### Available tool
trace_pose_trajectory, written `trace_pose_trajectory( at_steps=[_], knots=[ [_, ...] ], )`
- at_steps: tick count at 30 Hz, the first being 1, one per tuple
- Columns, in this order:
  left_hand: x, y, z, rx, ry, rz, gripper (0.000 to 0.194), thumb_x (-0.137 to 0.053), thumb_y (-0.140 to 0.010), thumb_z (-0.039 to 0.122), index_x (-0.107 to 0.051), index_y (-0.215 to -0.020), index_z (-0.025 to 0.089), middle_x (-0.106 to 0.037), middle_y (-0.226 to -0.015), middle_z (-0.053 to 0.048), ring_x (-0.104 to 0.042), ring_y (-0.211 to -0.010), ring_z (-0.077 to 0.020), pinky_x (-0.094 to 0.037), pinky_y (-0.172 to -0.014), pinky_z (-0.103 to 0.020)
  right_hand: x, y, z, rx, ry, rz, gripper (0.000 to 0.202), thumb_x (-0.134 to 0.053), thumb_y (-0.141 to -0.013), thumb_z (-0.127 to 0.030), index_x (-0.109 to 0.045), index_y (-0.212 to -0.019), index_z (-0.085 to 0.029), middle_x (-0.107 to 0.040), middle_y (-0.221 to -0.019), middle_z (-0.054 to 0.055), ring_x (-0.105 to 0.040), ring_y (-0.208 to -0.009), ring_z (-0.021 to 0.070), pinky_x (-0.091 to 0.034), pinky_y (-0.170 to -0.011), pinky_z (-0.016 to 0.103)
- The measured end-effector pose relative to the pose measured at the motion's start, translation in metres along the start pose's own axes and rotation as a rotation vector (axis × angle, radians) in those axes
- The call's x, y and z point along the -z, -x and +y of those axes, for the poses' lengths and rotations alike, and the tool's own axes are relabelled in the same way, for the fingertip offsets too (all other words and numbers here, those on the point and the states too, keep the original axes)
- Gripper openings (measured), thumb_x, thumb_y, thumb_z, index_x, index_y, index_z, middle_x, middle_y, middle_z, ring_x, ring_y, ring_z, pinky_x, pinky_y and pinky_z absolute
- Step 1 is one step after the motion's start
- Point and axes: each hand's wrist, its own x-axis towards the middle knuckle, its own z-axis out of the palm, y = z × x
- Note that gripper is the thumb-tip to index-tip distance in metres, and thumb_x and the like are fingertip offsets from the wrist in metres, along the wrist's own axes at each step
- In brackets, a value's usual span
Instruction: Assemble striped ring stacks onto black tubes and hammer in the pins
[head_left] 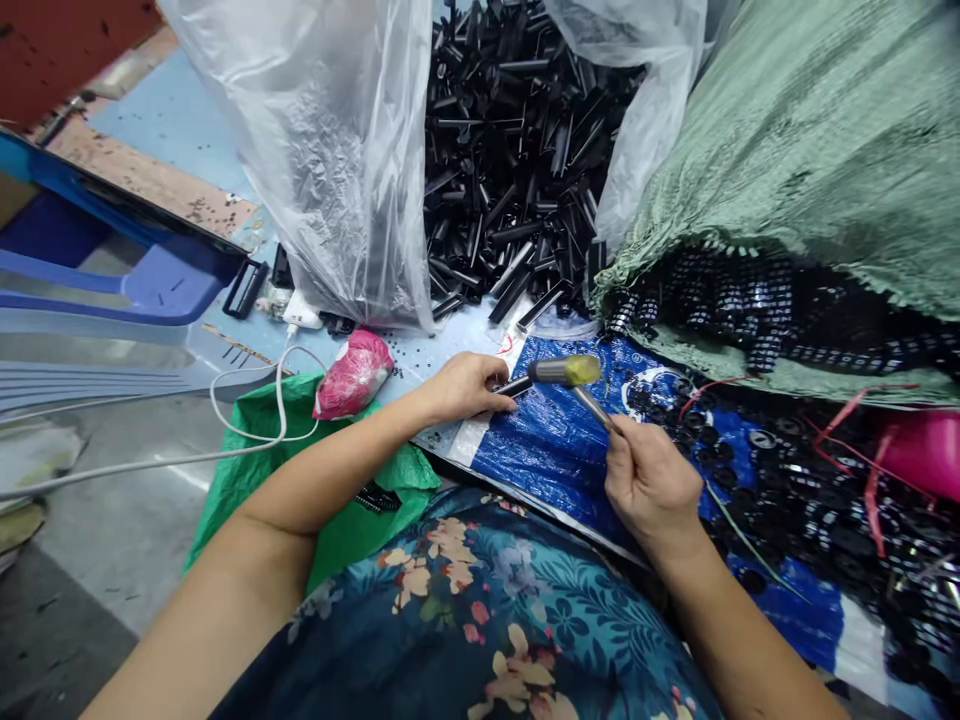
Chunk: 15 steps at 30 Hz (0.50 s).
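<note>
My left hand (471,386) is closed on a black plastic piece (514,387) over the near edge of the table. The fingers hide most of that piece. My right hand (651,478) grips the thin handle of a mallet (564,371), which has a dark and a yellow end on its head. The mallet head is held just right of the black piece; whether the two touch I cannot tell. Under both lies a blue plastic sheet (536,455). A heap of black plastic pieces (517,150) spreads beyond my hands.
A clear plastic bag (352,170) flanks the heap. On the right, a green woven sack (810,150) spills black ribbed parts (735,290), and round black parts (795,480) lie nearer. To the left are a pink bundle (355,372), a white cable (172,463), a green bag (330,540) and a blue chair (165,280).
</note>
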Motion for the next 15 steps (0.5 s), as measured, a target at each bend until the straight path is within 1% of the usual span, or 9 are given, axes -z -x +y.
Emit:
trace_pose_trajectory(
  at_steps=[2,4,6,8,9,10,11,13,15],
  knots=[
    [-0.002,-0.001,0.001,0.005,0.051,-0.004,0.025,-0.076,-0.078,0.038,-0.066,-0.081,0.016,-0.051,-0.063,0.005,-0.043,-0.059,-0.0105,-0.028,-0.060,-0.026,-0.003,-0.005,0.000,0.008,0.112,-0.100,0.018,-0.056,-0.099,-0.022,-0.064,-0.114,-0.019,-0.067,-0.078,0.003,-0.061,-0.065,0.0160,-0.047,-0.062,0.028],
    [-0.001,-0.003,0.001,0.002,0.085,-0.019,0.024,-0.077,-0.076,0.037,-0.065,-0.083,0.016,-0.052,-0.063,0.005,-0.044,-0.059,-0.0103,-0.028,-0.060,-0.026,-0.003,-0.009,-0.003,0.010,0.132,-0.139,0.017,-0.057,-0.099,-0.024,-0.065,-0.113,-0.019,-0.067,-0.077,0.002,-0.062,-0.065,0.0154,-0.046,-0.062,0.028],
    [0.003,-0.007,-0.001,0.006,0.083,-0.051,0.027,-0.079,-0.073,0.038,-0.064,-0.081,0.017,-0.053,-0.063,0.005,-0.044,-0.059,-0.0105,-0.028,-0.060,-0.026,-0.001,-0.011,-0.007,0.025,0.013,-0.076,0.021,-0.055,-0.099,-0.021,-0.063,-0.118,-0.020,-0.070,-0.082,0.003,-0.065,-0.070,0.0153,-0.049,-0.067,0.027],
    [0.007,-0.011,-0.002,0.020,0.047,-0.079,0.031,-0.080,-0.069,0.040,-0.061,-0.075,0.017,-0.054,-0.063,0.005,-0.043,-0.059,-0.0108,-0.027,-0.059,-0.026,0.000,-0.012,-0.013,0.079,-0.126,0.016,0.028,-0.052,-0.099,-0.018,-0.059,-0.126,-0.020,-0.072,-0.091,0.006,-0.067,-0.079,0.0166,-0.052,-0.073,0.028],
    [0.008,-0.014,-0.002,0.025,0.029,-0.089,0.033,-0.081,-0.068,0.041,-0.059,-0.073,0.017,-0.053,-0.063,0.005,-0.043,-0.059,-0.0109,-0.027,-0.059,-0.026,-0.001,-0.013,-0.017,0.116,-0.162,0.035,0.030,-0.051,-0.099,-0.018,-0.058,-0.128,-0.019,-0.073,-0.094,0.007,-0.068,-0.081,0.0172,-0.053,-0.075,0.028],
    [0.008,-0.017,-0.001,0.027,0.016,-0.101,0.034,-0.082,-0.067,0.042,-0.058,-0.072,0.017,-0.053,-0.063,0.004,-0.043,-0.059,-0.0110,-0.027,-0.059,-0.026,-0.002,-0.012,-0.020,0.154,-0.161,0.021,0.030,-0.051,-0.099,-0.018,-0.058,-0.128,-0.019,-0.073,-0.094,0.008,-0.068,-0.081,0.0175,-0.053,-0.074,0.029],
    [0.007,-0.020,0.000,0.031,0.005,-0.109,0.035,-0.082,-0.066,0.042,-0.057,-0.071,0.017,-0.053,-0.063,0.004,-0.043,-0.059,-0.0110,-0.027,-0.059,-0.026,-0.004,-0.012,-0.023,0.188,-0.132,-0.026,0.027,-0.052,-0.099,-0.020,-0.059,-0.126,-0.018,-0.072,-0.089,0.007,-0.066,-0.078,0.0174,-0.052,-0.072,0.029],
    [0.004,-0.024,0.005,0.043,-0.031,-0.104,0.034,-0.081,-0.066,0.041,-0.057,-0.072,0.018,-0.053,-0.064,0.004,-0.042,-0.059,-0.0115,-0.027,-0.059,-0.027,-0.009,-0.010,-0.028,0.237,-0.038,-0.168,0.021,-0.055,-0.099,-0.023,-0.064,-0.117,-0.017,-0.068,-0.076,0.004,-0.062,-0.067,0.0162,-0.048,-0.064,0.029],
    [0.004,-0.022,0.011,0.056,-0.089,-0.075,0.029,-0.080,-0.066,0.035,-0.058,-0.073,0.018,-0.052,-0.064,0.004,-0.041,-0.059,-0.0121,-0.026,-0.058,-0.027,-0.012,-0.007,-0.029,0.256,-0.010,-0.268,0.017,-0.058,-0.098,-0.025,-0.066,-0.111,-0.017,-0.065,-0.071,0.003,-0.058,-0.062,0.0156,-0.045,-0.061,0.029]
  ],
)
